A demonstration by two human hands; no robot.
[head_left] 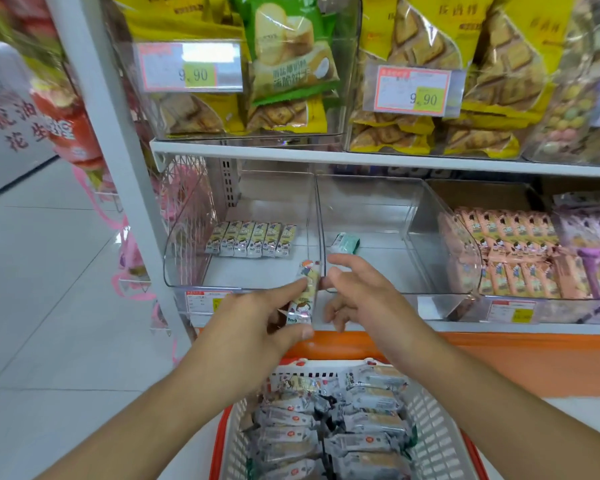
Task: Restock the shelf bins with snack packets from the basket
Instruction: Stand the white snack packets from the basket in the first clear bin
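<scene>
- Price tags (414,90) reading 9.90 – clipped on upper bins.
- White tiled floor (42,289).
- Pink netting (184,192), perhaps a bag, hanging left.

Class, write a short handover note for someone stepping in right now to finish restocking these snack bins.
Left hand pinches one snack packet at the front of the left clear bin. Right hand is open beside it, holding nothing.
Done: a row of six packets stands at the back of that bin.
Left: the basket below is full of packets. The middle bin holds only one green packet.
</scene>
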